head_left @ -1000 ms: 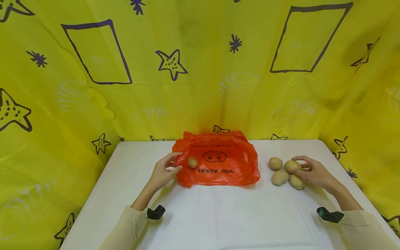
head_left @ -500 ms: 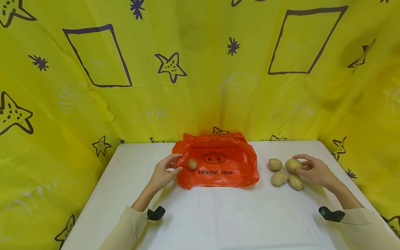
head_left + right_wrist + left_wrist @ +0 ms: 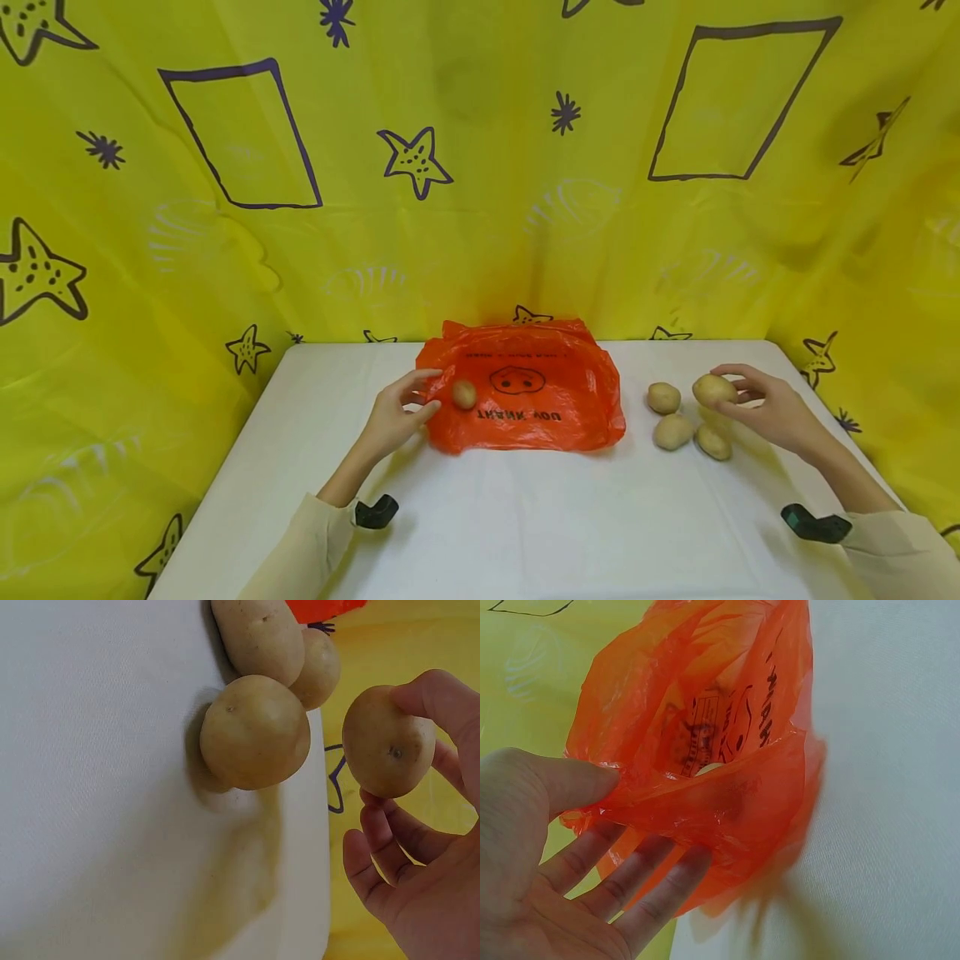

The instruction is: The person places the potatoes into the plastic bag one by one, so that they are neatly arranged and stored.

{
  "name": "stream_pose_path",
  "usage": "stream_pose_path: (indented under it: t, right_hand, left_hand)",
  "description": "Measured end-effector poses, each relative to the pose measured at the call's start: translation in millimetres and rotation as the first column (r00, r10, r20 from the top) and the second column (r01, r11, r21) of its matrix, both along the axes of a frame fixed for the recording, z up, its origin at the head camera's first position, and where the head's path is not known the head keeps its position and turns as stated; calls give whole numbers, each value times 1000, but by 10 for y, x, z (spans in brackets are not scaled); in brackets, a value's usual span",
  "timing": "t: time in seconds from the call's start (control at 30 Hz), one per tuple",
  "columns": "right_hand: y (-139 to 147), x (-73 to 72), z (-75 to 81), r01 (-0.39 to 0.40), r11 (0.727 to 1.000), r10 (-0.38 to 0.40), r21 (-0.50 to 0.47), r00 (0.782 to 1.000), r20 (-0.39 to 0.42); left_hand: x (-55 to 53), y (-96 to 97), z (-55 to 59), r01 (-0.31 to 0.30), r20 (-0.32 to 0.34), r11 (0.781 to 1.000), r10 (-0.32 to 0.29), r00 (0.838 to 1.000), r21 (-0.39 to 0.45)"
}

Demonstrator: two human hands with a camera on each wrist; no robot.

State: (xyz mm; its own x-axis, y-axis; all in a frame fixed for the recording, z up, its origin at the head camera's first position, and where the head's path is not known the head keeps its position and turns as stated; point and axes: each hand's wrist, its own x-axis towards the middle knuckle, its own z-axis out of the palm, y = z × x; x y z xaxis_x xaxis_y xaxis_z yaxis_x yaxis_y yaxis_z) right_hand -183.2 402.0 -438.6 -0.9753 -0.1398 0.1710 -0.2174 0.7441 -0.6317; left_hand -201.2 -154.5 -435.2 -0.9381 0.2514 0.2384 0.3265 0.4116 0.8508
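My left hand point(image 3: 400, 415) holds the left edge of a red plastic bag point(image 3: 517, 432) lying on the white table; in the left wrist view the thumb is over the rim and the fingers are behind the film. One potato point(image 3: 464, 394) lies at that end of the bag, mostly hidden by red film in the left wrist view. At the right, my right hand point(image 3: 772, 410) pinches a potato point(image 3: 388, 742) between thumb and fingertips, raised above the others. Three potatoes sit grouped just below and left of it: one at the back point(image 3: 663, 398), one in front point(image 3: 673, 432), one nearest the hand point(image 3: 712, 443).
The white-covered table point(image 3: 555, 517) ends at a yellow curtain point(image 3: 480, 250) with star drawings, which hangs behind and on both sides. A dark wrist device point(image 3: 377, 512) sits on the left sleeve, another device point(image 3: 816, 525) on the right.
My right hand has lifted the potato it grips up and slightly right, away from the other potatoes. My left hand stays at the bag's edge.
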Motion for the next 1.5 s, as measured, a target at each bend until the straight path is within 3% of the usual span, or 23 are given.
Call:
stream_pose_path:
  t: [0.03,0.1,0.27,0.83,1.0,1.23,1.5]
  right_hand:
    - [-4,7,8,-2,1000,2,0,1000,-11]
    - [-14,22,28,-6,1000,6,-3,1000,-26]
    - [-41,56,75,-18,1000,16,-17,998,-63]
    - [-155,160,172,-38,998,31,-46,988,-150]
    - [-237,186,223,-73,996,62,-59,983,-173]
    - [-402,240,328,-103,993,91,-58,977,-191]
    - [-581,257,425,-130,990,118,-51,974,-193]
  left_hand:
    - [31,12,50,3,1,1000,-3,1000,1]
    - [20,-1,34,5,7,1000,-5,1000,1]
    - [-120,-73,-209,1,-2,1000,-1,1000,10]
    - [-117,-73,-212,8,-30,1000,-7,1000,30]
    - [-77,-30,-141,-4,-25,999,5,1000,33]
    - [87,28,127,5,-17,1000,-5,1000,24]
    - [112,31,148,-3,-19,1000,4,1000,24]
